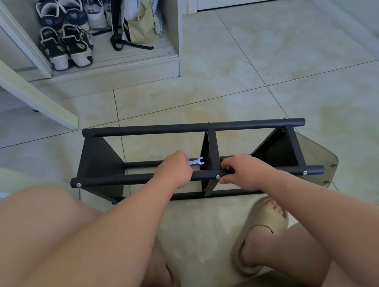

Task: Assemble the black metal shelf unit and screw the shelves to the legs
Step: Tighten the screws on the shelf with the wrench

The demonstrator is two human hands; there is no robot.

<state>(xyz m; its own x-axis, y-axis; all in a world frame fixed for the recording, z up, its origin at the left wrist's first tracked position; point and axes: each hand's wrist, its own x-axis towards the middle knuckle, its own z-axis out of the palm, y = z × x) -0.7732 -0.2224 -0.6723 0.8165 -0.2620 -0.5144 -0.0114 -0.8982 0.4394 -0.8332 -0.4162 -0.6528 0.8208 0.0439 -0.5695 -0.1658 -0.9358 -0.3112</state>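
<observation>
Shelf unit: the black metal shelf unit (194, 128) lies on its side on the tiled floor (269, 64), straight in front of the seated person's knees.
Legs: the far leg (252, 125) and the near leg (117, 179) run left to right; lower bars show underneath them.
Shelves: three panels stand on edge between the legs, namely the left shelf (97, 162), the middle shelf (210, 150) and the right shelf (275, 150).
Screws: silver heads show on the near leg at its left end (78, 185), at the middle shelf (217, 177) and near its right end (305, 173).
Left hand: the left hand (174, 168) is curled round the handle of a small silver wrench (197, 161), just over the near leg; the wrench's open end points toward the middle shelf.
Right hand: the right hand (245, 171) grips the near leg just right of the middle shelf, fingers wrapped over the bar, thumb beside the middle screw.
Feet: beige slippers (271, 216) are on both feet, planted near the unit.
Background: an open cabinet (178, 27) holds pairs of shoes (66, 46) and a backpack (140, 15).
</observation>
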